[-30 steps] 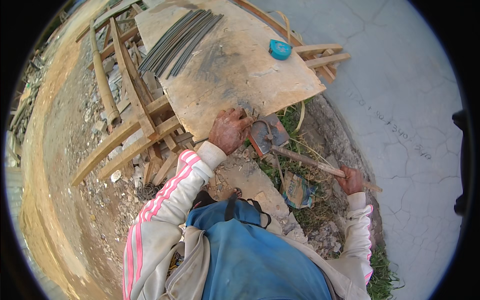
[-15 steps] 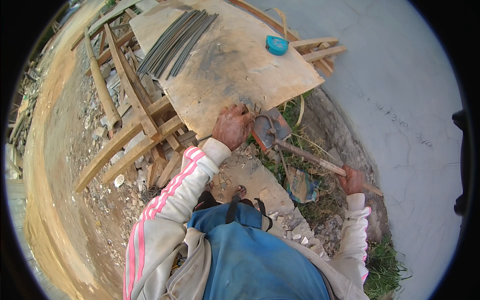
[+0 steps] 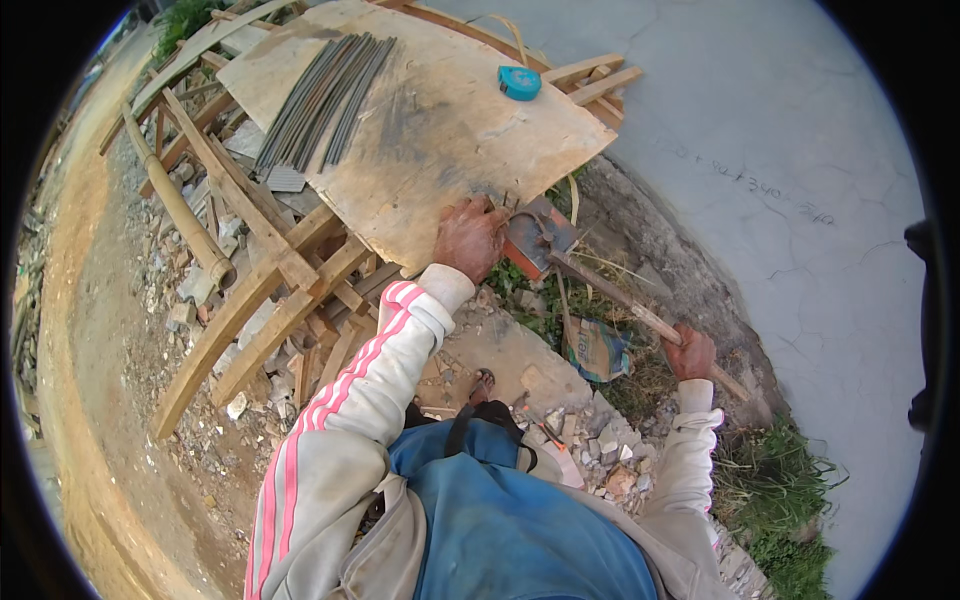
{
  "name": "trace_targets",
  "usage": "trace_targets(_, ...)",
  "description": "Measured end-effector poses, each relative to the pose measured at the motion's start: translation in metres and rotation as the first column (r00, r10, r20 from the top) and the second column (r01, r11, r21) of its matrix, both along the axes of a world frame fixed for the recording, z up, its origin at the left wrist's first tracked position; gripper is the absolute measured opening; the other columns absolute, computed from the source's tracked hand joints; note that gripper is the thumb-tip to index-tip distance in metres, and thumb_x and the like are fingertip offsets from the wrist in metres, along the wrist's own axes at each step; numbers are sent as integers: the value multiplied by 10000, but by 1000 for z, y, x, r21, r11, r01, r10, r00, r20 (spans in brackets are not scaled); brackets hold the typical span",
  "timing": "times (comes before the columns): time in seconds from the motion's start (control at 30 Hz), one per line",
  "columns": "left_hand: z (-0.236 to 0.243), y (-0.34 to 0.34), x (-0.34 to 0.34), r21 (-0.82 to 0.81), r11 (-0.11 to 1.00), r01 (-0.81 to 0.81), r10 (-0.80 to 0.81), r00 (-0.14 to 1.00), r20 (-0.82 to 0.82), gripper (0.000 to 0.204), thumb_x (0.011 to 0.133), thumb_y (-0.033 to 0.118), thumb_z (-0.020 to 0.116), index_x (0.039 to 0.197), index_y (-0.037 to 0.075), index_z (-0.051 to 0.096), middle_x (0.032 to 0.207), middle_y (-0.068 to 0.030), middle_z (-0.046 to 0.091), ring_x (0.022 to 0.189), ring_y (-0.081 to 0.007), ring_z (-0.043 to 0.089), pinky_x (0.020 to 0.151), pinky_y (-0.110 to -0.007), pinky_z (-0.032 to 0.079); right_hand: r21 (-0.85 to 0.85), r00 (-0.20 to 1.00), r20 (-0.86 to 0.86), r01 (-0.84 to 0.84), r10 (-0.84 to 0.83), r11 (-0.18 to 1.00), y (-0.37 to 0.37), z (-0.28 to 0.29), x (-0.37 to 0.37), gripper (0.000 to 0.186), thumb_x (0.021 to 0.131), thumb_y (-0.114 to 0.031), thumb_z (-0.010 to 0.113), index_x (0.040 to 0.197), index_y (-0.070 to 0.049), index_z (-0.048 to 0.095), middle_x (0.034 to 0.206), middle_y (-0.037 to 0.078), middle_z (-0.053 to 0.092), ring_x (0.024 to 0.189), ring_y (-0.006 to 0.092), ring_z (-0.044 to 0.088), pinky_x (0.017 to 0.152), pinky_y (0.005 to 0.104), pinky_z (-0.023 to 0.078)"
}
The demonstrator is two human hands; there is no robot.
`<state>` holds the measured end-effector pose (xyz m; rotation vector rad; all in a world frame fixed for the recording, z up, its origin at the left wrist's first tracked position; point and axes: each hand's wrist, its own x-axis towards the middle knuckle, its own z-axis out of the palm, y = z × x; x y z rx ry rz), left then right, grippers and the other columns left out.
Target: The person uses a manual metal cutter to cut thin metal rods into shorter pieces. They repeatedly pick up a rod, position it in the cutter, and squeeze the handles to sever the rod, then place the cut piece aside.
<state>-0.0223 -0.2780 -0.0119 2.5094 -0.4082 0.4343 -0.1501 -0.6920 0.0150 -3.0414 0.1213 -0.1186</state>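
Observation:
My right hand (image 3: 690,353) is closed around the lower part of a long lever bar (image 3: 618,300), brown and worn, whose end sticks out past my fist. At its upper end the bar meets a steel plate (image 3: 533,240) with orange-red edges, fixed at the board's near corner. Pins or rod ends stand up there. My left hand (image 3: 470,238) rests closed on the board's near edge, left of the plate, with the fingers curled. Whatever lies under those fingers is hidden. A bundle of thin steel rods (image 3: 325,100) lies farther back on the plywood board (image 3: 450,110).
A teal tape measure (image 3: 519,82) sits at the board's far right. Timber beams (image 3: 245,300) and a bamboo pole (image 3: 180,200) lean at left over rubble. A grey wall (image 3: 780,150) rises at right. A crumpled sack (image 3: 598,350), broken stones and grass (image 3: 780,490) lie below.
My view has shifted and turned slightly. Against the board, the lever bar in my right hand has swung a little nearer to me. My left hand stays at the board's edge.

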Motion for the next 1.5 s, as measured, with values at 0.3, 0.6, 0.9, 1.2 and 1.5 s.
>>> trace_targets(0.3,3,0,-1,1,1000,-17,17,1000,16,245,877,189,626,1080,158,760,1035,-117,659,1019,-329,616,889,-478,462,-4,979,-38,202,-202,979,37,-4,-51,247,787,-378,740,878,-148,743,769,183,691,752,406,679,701,502,525)
trace_targets(0.6,4,-1,1,40,999,5,-3,999,-40,267,882,202,630,1118,157,745,1087,-114,651,1061,-337,607,924,-483,456,13,870,-47,492,-491,870,151,-4,-128,285,839,-413,702,932,-148,749,801,198,702,791,413,691,715,509,538)
trace_targets(0.9,1,-1,7,60,998,16,-11,997,-76,261,882,227,631,1116,180,738,1118,-108,648,1108,-321,611,960,-482,439,193,965,-85,261,-249,946,120,19,-158,614,938,-631,556,1050,-35,653,731,231,655,762,450,664,677,523,499)
trace_targets(1.2,-3,-2,9,65,998,-16,15,1000,4,262,873,205,638,1110,178,746,1096,-124,649,1064,-331,618,912,-499,471,304,895,-364,377,-259,875,17,61,-259,703,951,-665,523,747,5,581,590,63,418,572,206,407,554,410,353)
trace_targets(1.5,-6,1,11,5,1000,19,-19,1000,18,267,861,192,631,1095,159,755,1056,-148,672,1032,-342,636,904,-479,492,173,943,-225,285,-244,943,29,87,-254,695,949,-634,547,681,4,607,546,182,508,525,378,511,544,482,397)
